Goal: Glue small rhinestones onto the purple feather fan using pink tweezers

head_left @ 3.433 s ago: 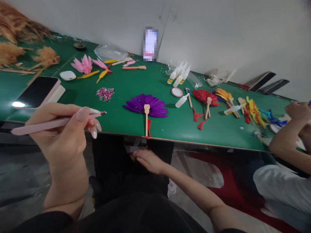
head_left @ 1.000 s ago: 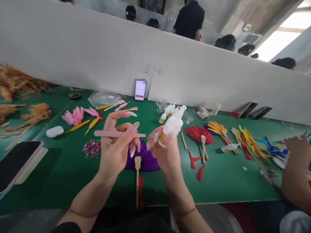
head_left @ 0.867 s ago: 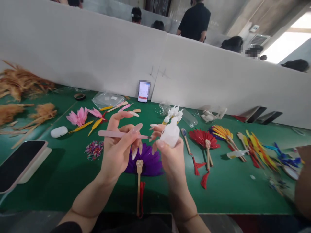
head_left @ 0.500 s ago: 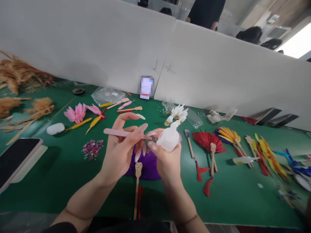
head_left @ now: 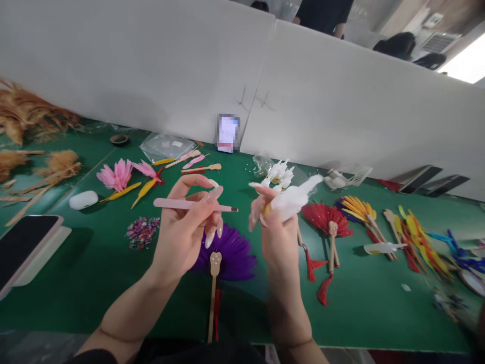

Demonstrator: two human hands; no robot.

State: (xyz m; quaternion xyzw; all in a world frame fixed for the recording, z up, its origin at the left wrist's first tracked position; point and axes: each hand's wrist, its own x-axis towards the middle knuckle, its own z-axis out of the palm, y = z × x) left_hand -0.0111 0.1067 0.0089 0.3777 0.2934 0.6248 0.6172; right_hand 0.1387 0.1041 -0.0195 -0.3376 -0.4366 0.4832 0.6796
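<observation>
Pink tweezers (head_left: 178,204) with a metallic tip lie level between the thumb and fingers of my left hand (head_left: 182,232). In my right hand (head_left: 278,237) is a small white squeeze bottle (head_left: 286,205), its pointed nozzle tilted up to the right; motion blurs it. My hands are apart, the tweezers' tip pointing toward the right one. Below them lies a purple feather fan (head_left: 237,255) with a wooden handle (head_left: 214,283) dotted with pale beads at its head. A red tassel (head_left: 217,313) runs beside the handle. Left of my left wrist sits a pile of colourful gems (head_left: 142,232).
Several white bottles (head_left: 278,174) stand behind my right hand. A red feather fan (head_left: 328,217) and a yellow one (head_left: 358,210) lie right. Pink feathers (head_left: 117,174), a white case (head_left: 83,200) and a phone (head_left: 28,253) are left. A lit phone (head_left: 228,134) leans on the partition (head_left: 170,65).
My right hand has moved right, away from the tweezers, turning the bottle so its nozzle points right. My left hand has shifted slightly left, still gripping the tweezers. More of the purple fan shows.
</observation>
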